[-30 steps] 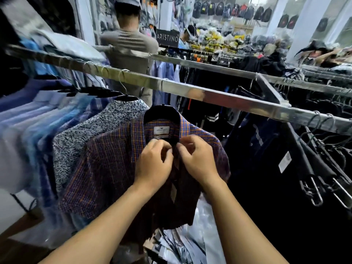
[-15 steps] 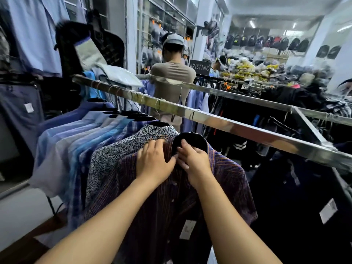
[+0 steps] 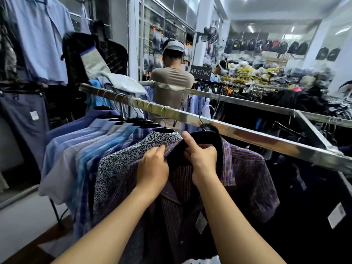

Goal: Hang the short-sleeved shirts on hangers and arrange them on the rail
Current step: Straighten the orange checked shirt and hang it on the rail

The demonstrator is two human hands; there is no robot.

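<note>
— Two hands on one shirt?
— Yes. The left hand has a closed grip, fingers curled on the collar of the purple checked shirt. The right hand pinches the collar against the black hanger, one finger raised.
— Where is it?
— It hangs on the rail, touching the patterned shirt on its left.

rail: shiny metal bar, slanting down rightward | hung on it: row of hangers with blue shirts, patterned shirt | last: black hanger bearing purple checked shirt
</note>
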